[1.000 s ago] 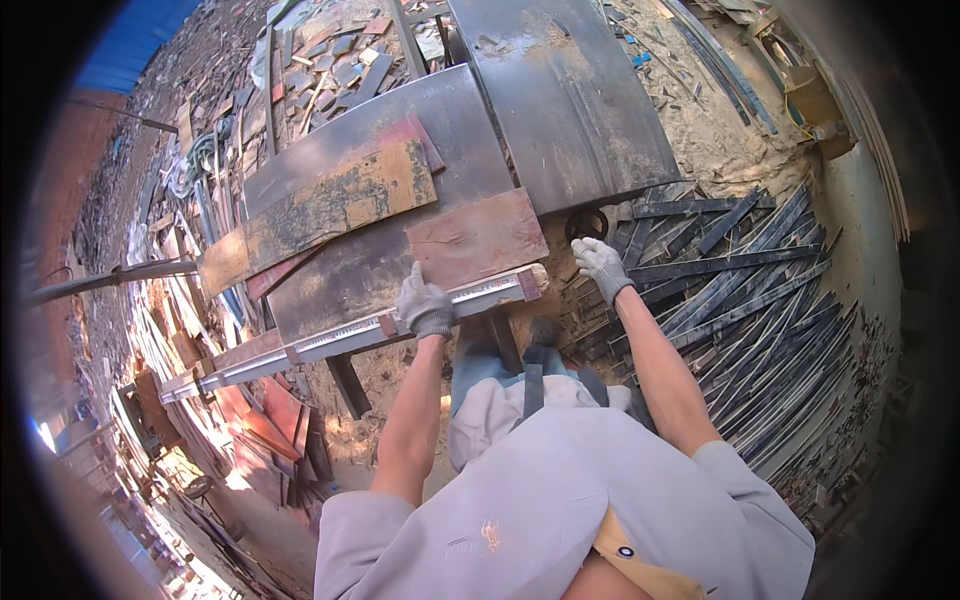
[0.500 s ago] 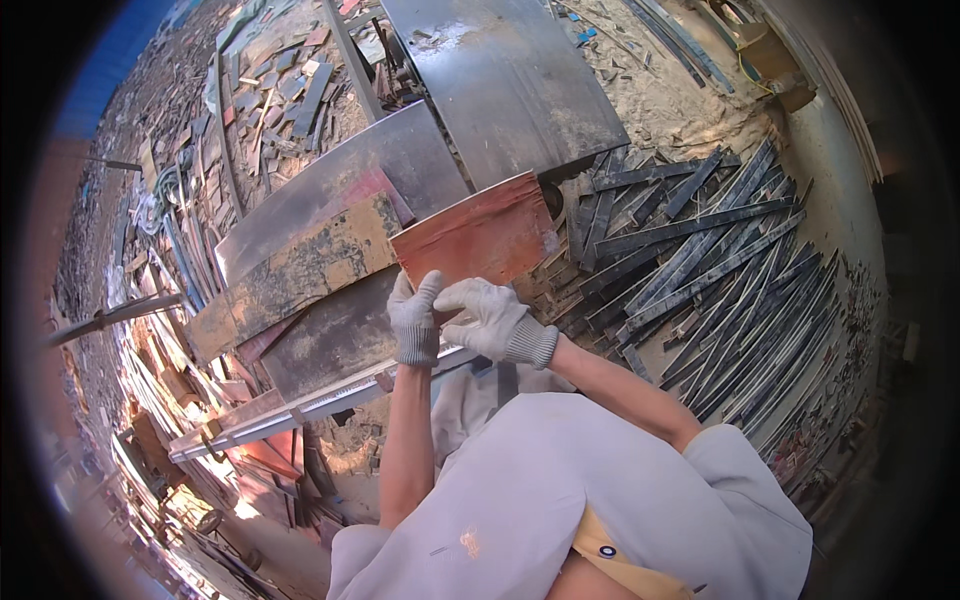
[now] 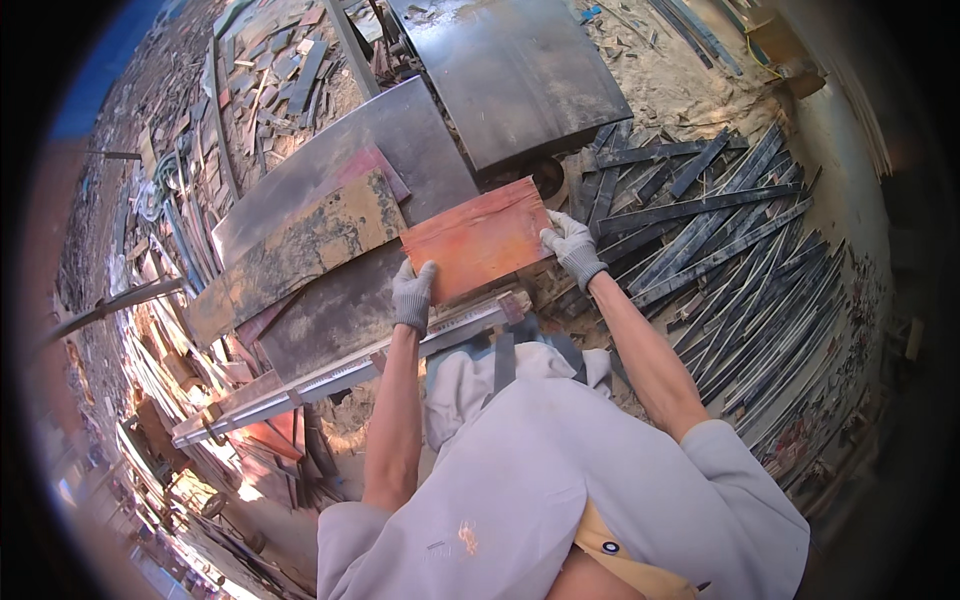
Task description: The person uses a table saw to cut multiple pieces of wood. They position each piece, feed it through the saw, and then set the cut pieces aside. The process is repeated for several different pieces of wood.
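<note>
A reddish-orange wooden board is held level in front of me over the near edge of a worn metal table. My left hand, in a grey-white knit glove, grips its near left corner with the thumb on top. My right hand, gloved likewise, is closed on the board's right edge. To the left, a long mud-stained board lies on the table, with a smaller reddish piece partly under it. The fingers beneath the held board are hidden.
A metal rail runs along the table's near side. A raised metal plate is at the far side, beyond a narrow gap. Dark wooden strips are heaped to the right. Scrap pieces cover the ground at far left.
My right hand has moved from the board's near edge, beside my left hand, out to its right edge. The board has tilted so more of its top shows.
</note>
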The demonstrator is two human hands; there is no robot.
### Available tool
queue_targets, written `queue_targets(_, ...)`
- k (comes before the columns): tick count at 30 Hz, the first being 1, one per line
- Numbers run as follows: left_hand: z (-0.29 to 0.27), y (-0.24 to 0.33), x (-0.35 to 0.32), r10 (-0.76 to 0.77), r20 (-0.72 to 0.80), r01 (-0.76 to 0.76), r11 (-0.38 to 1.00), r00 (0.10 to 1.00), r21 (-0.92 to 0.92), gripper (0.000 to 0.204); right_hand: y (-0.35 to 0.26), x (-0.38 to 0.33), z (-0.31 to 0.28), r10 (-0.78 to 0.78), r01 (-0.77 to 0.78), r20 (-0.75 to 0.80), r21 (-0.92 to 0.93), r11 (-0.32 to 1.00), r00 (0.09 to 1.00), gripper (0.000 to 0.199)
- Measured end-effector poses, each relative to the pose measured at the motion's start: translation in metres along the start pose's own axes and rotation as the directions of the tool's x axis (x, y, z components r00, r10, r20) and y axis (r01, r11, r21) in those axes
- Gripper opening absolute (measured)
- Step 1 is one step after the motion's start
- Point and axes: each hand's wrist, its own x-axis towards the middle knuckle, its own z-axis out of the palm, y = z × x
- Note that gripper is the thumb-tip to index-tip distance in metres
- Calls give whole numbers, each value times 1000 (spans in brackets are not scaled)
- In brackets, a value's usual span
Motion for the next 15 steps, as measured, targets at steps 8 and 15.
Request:
queue_targets(8, -5, -13, -4, -16, 39, 10, 987, 999, 160, 37, 27, -1, -13, 59, -59, -8, -1, 998, 998, 39)
queue_targets(15, 12, -22, -21, 47, -116, 33, 796, 992, 604, 43, 49, 5, -35, 44, -49, -43, -116, 992, 998, 35)
